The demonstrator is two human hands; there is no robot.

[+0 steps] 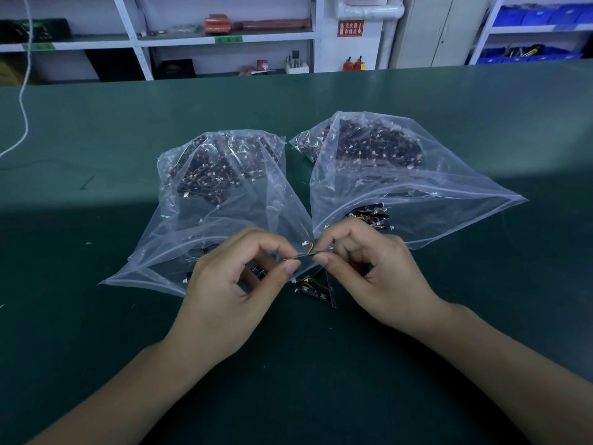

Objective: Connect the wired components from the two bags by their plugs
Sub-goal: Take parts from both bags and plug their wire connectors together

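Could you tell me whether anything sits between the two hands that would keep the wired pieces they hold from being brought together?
Nothing visible does. The left hand and right hand each pinch one end of a thin wired piece, fingertips nearly meeting above the table. A white plug sticks up between them, unobstructed.

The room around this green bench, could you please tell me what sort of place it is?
Probably an electronics assembly workshop or factory stockroom. Two clear bags of small wired boards lie on a long green work mat, with metal storage shelving and blue parts bins behind.
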